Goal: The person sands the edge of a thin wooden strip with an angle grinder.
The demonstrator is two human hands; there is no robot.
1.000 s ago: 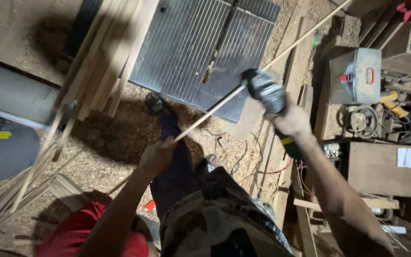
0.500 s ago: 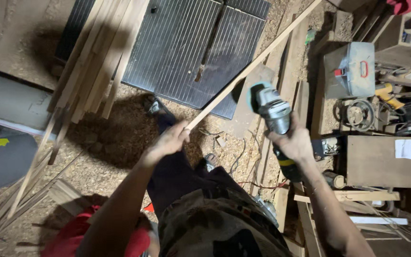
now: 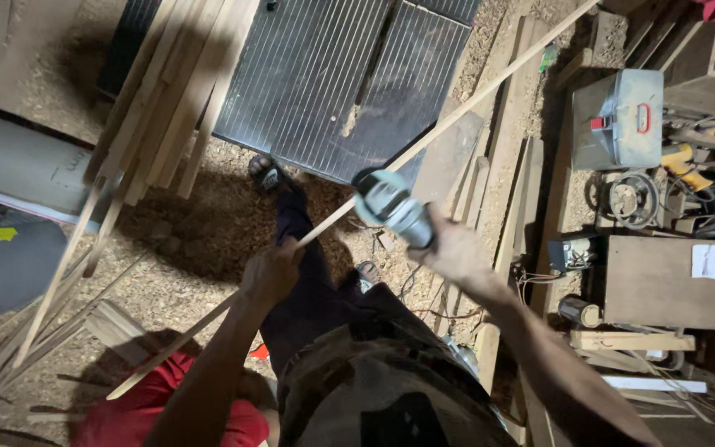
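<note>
Wooden strip (image 3: pixel 448 124) in left hand (image 3: pixel 271 273), grinder (image 3: pixel 395 207) in right hand (image 3: pixel 457 252)

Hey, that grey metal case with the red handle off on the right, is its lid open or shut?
Shut. The grey metal case lies flat with its lid down, red handle on top and no gap along the edge; nothing inside shows.

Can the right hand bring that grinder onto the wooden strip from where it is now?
Probably yes. The right hand holds the grinder right beside the long wooden strip, which the left hand grips lower down. Nothing lies between the tool's head and the strip.
</note>
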